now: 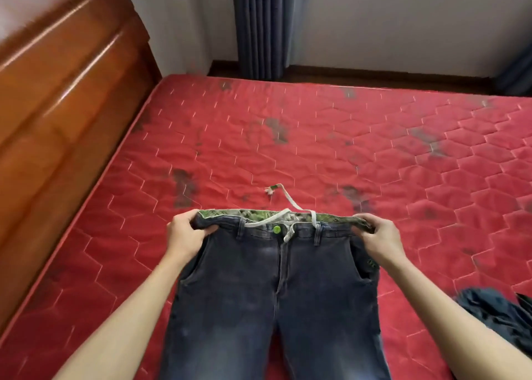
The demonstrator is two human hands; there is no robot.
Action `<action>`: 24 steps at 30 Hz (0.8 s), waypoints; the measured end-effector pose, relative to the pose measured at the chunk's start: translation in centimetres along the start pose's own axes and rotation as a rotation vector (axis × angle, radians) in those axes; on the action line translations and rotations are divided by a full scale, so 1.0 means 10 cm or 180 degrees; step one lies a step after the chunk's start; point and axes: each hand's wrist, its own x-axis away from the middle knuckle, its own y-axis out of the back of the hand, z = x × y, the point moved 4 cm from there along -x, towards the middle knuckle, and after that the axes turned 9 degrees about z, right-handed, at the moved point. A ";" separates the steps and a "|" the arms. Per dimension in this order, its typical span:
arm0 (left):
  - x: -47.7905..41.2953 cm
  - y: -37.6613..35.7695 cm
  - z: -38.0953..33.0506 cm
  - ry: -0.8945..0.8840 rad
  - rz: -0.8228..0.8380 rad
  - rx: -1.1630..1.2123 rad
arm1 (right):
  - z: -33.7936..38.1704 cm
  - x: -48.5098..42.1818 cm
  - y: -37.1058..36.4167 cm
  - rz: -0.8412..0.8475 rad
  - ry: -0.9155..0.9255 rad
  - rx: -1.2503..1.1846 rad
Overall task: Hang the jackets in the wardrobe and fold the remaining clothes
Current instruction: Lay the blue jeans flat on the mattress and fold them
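A pair of dark blue jeans [273,302] lies front side up on the red quilted mattress [316,138], waistband away from me. The waistband has a green patterned lining, a green button and a white drawstring trailing onto the mattress. My left hand [187,235] grips the left end of the waistband. My right hand [380,237] grips the right end. The waistband is stretched flat between them. The legs run out of view at the bottom edge.
Another dark blue garment [501,316] lies crumpled on the mattress at the lower right. A wooden headboard [63,115] runs along the left side. Dark blue curtains [262,25] hang against the white wall beyond the bed.
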 end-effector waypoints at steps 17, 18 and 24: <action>-1.61 -1.60 0.50 -0.1226 0.0127 -0.2223 | -0.47 -1.82 -1.31 0.0090 0.0868 0.2658; -1.51 -1.80 0.61 -0.1425 0.0280 -0.2392 | -0.59 -1.75 -1.49 0.0316 0.0966 0.2794; -0.89 -2.36 1.17 -0.1301 0.0331 -0.2248 | -1.28 -1.15 -2.08 0.0352 0.0917 0.2561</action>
